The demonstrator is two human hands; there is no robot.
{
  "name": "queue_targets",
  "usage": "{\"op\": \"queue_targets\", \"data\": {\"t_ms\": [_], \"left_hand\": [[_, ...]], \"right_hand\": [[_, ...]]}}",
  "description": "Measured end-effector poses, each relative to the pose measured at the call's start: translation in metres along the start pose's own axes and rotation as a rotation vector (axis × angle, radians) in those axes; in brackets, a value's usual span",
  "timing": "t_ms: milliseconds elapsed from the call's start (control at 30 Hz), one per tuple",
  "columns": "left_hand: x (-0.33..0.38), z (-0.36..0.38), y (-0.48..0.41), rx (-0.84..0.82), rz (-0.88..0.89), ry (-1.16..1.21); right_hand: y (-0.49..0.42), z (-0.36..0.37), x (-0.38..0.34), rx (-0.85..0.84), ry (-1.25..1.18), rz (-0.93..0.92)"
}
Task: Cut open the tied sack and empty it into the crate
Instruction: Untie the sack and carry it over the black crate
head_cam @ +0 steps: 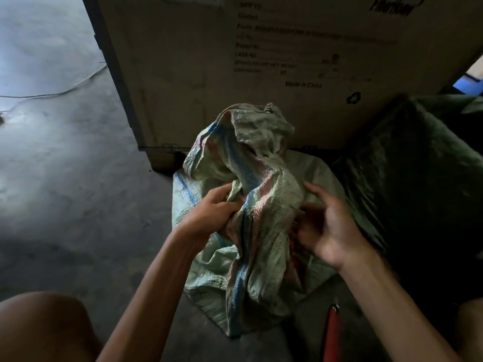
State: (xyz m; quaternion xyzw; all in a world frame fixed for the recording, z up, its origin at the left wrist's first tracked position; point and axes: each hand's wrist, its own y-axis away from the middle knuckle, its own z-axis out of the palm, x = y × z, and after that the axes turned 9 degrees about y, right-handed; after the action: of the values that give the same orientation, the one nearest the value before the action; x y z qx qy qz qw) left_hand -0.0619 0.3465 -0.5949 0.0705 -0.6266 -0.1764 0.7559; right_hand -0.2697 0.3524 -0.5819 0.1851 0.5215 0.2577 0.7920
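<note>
A crumpled pale green woven sack with blue and pink stripes stands on the floor in the middle of the head view. Its gathered top rises toward a knot near the cardboard box. My left hand grips a fold of the sack on its left side. On the sack's right side, my right hand has its fingers curled into the fabric; it looks blurred. A red-handled tool, probably a cutter, lies on the floor by my right forearm. No crate is visible.
A large printed cardboard box stands right behind the sack. A dark green sack or tarp fills the right side. Bare concrete floor with a thin cable spreads to the left. My knee is at the lower left.
</note>
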Motion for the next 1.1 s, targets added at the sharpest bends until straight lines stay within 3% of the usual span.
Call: {"op": "queue_targets", "data": {"t_ms": [100, 200, 267, 333, 500, 600, 767, 833, 900, 933, 1000, 1033, 1100], "left_hand": [[0.004, -0.005, 0.0, 0.132, 0.056, -0.05], [0.008, -0.021, -0.004, 0.354, 0.102, 0.111], [0.009, -0.032, -0.008, 0.415, 0.151, 0.211], [0.009, -0.034, -0.009, 0.416, 0.187, 0.283], [0.008, -0.039, -0.009, 0.435, 0.134, 0.51], [0.01, -0.048, -0.009, 0.411, 0.134, 0.549], [0.015, -0.049, -0.006, 0.58, 0.066, 0.135], [0.013, -0.049, -0.006, 0.719, -0.013, -0.364], [0.013, -0.037, 0.001, 0.839, 0.146, -0.693], [0.016, -0.026, 0.005, 0.798, 0.282, -0.699], [0.022, -0.003, 0.01, 0.498, 0.439, -0.459], [0.025, 0.008, 0.014, 0.339, 0.408, -0.319], [0.024, 0.02, 0.014, 0.221, 0.294, -0.165]], "right_hand": [[-0.003, 0.004, 0.0, 0.077, 0.252, -0.081], [-0.008, -0.001, -0.01, 0.197, 0.191, -0.228], [-0.01, -0.006, -0.017, 0.229, 0.15, -0.25], [-0.009, -0.009, -0.019, 0.195, 0.171, -0.229], [-0.005, -0.012, -0.021, -0.066, 0.172, -0.012], [-0.007, -0.015, -0.024, -0.063, 0.15, 0.011], [-0.01, -0.017, -0.023, 0.076, 0.089, -0.113], [-0.012, -0.016, -0.021, 0.153, 0.098, -0.222], [-0.01, -0.01, -0.017, 0.209, 0.223, -0.342], [-0.009, -0.005, -0.015, 0.239, 0.303, -0.399], [-0.009, 0.007, -0.008, 0.244, 0.409, -0.512], [-0.008, 0.014, -0.004, 0.199, 0.442, -0.547], [-0.006, 0.027, 0.003, 0.059, 0.347, -0.511]]}}
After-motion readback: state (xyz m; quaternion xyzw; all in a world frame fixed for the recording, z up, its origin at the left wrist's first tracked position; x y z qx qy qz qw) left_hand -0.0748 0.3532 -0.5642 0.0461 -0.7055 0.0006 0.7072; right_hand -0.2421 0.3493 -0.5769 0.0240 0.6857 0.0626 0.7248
